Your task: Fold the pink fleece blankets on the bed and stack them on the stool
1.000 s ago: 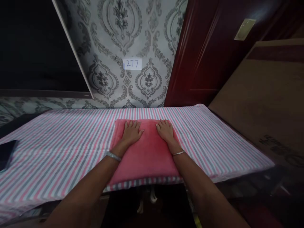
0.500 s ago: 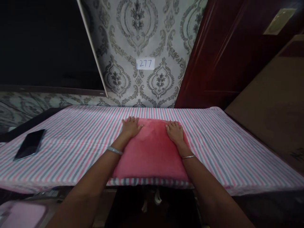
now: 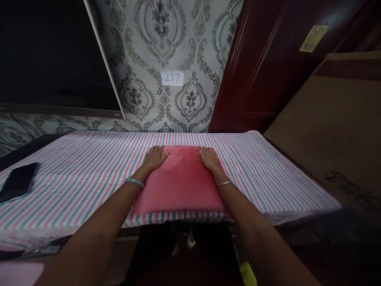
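Observation:
A pink-red plush cloth (image 3: 181, 182), folded into a flat rectangle, lies on the striped tablecloth (image 3: 89, 171) at the table's near edge. On its far left corner rests my left hand (image 3: 155, 157), palm down with the fingers spread. My right hand (image 3: 209, 158) lies flat on the far right corner, fingers stretched forward. Neither hand grips the cloth; both press on its top. Each wrist wears a bracelet.
A phone (image 3: 19, 182) lies at the table's left. A dark screen (image 3: 53, 59) hangs on the patterned wall, near a paper label (image 3: 172, 78) reading 277. To the right stand a dark red door (image 3: 253, 75) and a large cardboard box (image 3: 333, 131).
The camera view has turned, so the scene sits further left and more of the box shows. Both hands stay flat on the cloth's far corners.

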`<state>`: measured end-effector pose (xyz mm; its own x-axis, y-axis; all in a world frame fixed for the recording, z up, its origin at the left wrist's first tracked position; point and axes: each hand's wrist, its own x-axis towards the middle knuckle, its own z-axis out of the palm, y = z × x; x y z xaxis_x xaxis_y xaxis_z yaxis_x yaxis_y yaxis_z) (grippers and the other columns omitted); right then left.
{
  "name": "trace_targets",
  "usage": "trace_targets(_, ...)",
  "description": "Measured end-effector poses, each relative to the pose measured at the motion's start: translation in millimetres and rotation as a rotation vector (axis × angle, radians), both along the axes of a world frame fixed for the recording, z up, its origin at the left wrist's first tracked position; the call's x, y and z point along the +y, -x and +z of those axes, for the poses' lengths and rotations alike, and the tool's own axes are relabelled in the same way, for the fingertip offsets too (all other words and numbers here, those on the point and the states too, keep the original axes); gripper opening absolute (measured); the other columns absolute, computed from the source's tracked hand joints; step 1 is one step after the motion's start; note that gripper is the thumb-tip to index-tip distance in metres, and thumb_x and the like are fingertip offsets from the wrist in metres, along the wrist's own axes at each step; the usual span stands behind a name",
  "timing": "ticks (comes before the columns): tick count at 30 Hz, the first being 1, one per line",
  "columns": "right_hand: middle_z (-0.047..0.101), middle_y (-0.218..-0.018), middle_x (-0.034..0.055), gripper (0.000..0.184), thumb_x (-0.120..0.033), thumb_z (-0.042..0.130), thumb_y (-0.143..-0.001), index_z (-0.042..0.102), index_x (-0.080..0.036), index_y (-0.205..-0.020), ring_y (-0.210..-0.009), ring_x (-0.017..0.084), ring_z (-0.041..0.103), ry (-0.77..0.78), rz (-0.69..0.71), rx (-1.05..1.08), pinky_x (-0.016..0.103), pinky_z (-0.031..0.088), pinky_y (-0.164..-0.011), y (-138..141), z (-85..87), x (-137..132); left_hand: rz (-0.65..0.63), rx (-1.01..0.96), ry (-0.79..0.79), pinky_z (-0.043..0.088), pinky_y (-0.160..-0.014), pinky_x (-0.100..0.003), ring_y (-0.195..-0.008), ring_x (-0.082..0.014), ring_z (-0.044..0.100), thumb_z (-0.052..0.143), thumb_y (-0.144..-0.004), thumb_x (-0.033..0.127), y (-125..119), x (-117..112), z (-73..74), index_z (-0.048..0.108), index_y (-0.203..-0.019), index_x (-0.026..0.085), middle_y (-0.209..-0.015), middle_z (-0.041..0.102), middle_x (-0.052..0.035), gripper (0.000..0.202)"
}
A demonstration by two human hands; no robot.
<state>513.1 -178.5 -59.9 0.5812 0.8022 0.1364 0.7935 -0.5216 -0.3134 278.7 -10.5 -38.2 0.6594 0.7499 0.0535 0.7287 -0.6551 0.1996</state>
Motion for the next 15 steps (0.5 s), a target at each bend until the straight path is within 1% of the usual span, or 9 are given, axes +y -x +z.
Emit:
trace_targets(2, 0.04, -0.164, 0.0055, 0.055, -0.037, 0.024, -0.108, 0.041, -0.025, -0.159, -0.152, 0.029, 0.033, -0.002, -0.004, 0.017, 0.054, 0.029, -0.12, -3, 7.7, -4, 0.005, 0.052, -0.018, 0.022, -0.122, -0.064, -0.155, -0.0358, 0.026, 0.029, -0.102, 0.053, -4, -6, 14.6, 0.033, -0.16, 0.017, -0.166, 0.033, -0.0185, 0.068)
trace_targets(4, 0.038, -0.165, 0.0068, 0.055, -0.036, 0.023, -0.108, 0.043, -0.024, -0.158, -0.152, 0.03, 0.032, -0.033, -0.004, 0.0, 0.054, 0.03, -0.12, -4, 14.3, -9, -0.014, 0.046, -0.073, 0.016, -0.122, -0.069, -0.155, -0.0377, 0.024, 0.028, -0.102, 0.053, -15, -22, 28.8, 0.033, -0.16, 0.016, -0.166, 0.032, -0.0201, 0.069)
trace_targets(6, 0.04, -0.164, 0.0089, 0.055, -0.031, 0.025, -0.106, 0.046, -0.023, -0.156, -0.152, 0.029, 0.033, -0.077, 0.021, -0.037, 0.051, 0.031, -0.12, 0, 17.5, -14, -0.077, -0.006, -0.13, 0.013, -0.123, -0.068, -0.156, -0.0362, 0.022, 0.028, -0.102, 0.051, -32, -48, 37.1, 0.032, -0.16, 0.016, -0.166, 0.032, -0.0193, 0.068)
trace_targets(7, 0.042, -0.162, 0.01, 0.054, -0.029, 0.027, -0.105, 0.048, -0.022, -0.155, -0.151, 0.028, 0.034, -0.097, 0.04, -0.058, 0.049, 0.031, -0.119, 4, 17.1, -17, -0.127, -0.033, -0.144, 0.012, -0.125, -0.066, -0.157, -0.0347, 0.022, 0.028, -0.103, 0.05, -41, -64, 37.4, 0.032, -0.161, 0.017, -0.167, 0.032, -0.0179, 0.067)
trace_targets(9, 0.045, -0.16, 0.0109, 0.054, -0.026, 0.029, -0.104, 0.049, -0.021, -0.154, -0.149, 0.028, 0.037, -0.11, 0.056, -0.087, 0.047, 0.032, -0.119, 14, 12.0, -24, -0.228, -0.073, -0.147, 0.013, -0.126, -0.063, -0.157, -0.0331, 0.023, 0.03, -0.103, 0.047, -57, -97, 29.2, 0.031, -0.161, 0.02, -0.167, 0.032, -0.0148, 0.065)
trace_targets(11, 0.044, -0.161, 0.0094, 0.053, -0.028, 0.031, -0.104, 0.049, -0.023, -0.154, -0.148, 0.029, 0.037, -0.085, 0.031, -0.106, 0.051, 0.032, -0.118, 25, 2.6, -30, -0.275, -0.066, -0.122, 0.016, -0.125, -0.064, -0.156, -0.034, 0.025, 0.031, -0.103, 0.044, -66, -125, 12.1, 0.033, -0.161, 0.019, -0.166, 0.034, -0.0151, 0.063)
trace_targets(13, 0.039, -0.164, 0.0076, 0.053, -0.03, 0.033, -0.104, 0.047, -0.026, -0.155, -0.15, 0.03, 0.034, -0.049, 0.003, -0.133, 0.055, 0.031, -0.118, 35, -7.4, -37, -0.262, -0.048, -0.119, 0.014, -0.125, -0.066, -0.156, -0.0343, 0.024, 0.03, -0.102, 0.043, -67, -142, -7.3, 0.036, -0.159, 0.016, -0.166, 0.034, -0.0163, 0.063)
trace_targets(15, 0.036, -0.166, 0.0074, 0.053, -0.031, 0.033, -0.104, 0.046, -0.027, -0.156, -0.152, 0.031, 0.031, -0.033, 0.0, -0.163, 0.056, 0.029, -0.118, 41, -14.5, -42, -0.233, -0.044, -0.143, 0.013, -0.125, -0.065, -0.157, -0.0331, 0.022, 0.03, -0.103, 0.042, -65, -150, -21.3, 0.037, -0.159, 0.016, -0.167, 0.032, -0.0159, 0.063)
